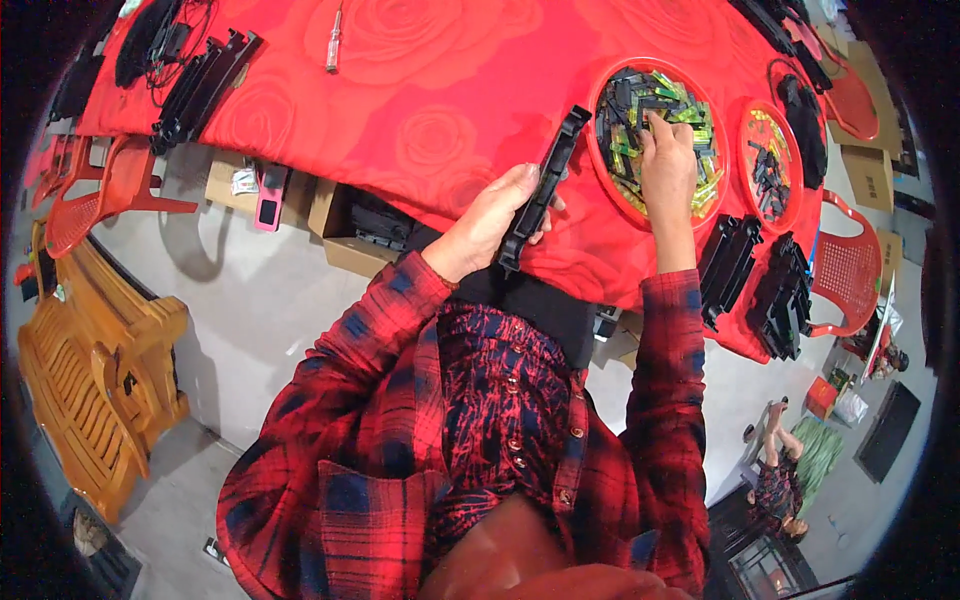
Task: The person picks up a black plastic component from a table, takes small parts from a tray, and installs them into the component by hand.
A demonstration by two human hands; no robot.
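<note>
My left hand (497, 215) is closed round a long black plastic part (546, 187), held at a slant above the table's near edge. My right hand (667, 160) reaches into a round red basket (603, 185) full of small black and yellow-green strips (668, 90). Its thumb and fingers are drawn together among the strips; whatever they pinch is too small to make out. To the right stands a second, smaller red basket (746, 185) with small black and yellow pieces (771, 178).
A red rose-patterned cloth (440, 60) covers the table. More long black parts lie at its right edge (728, 265) and far left (205, 85). A screwdriver (333, 50) rests at the back. Red chairs (847, 260), a wooden bench (90, 370) and another person (780, 480) are around.
</note>
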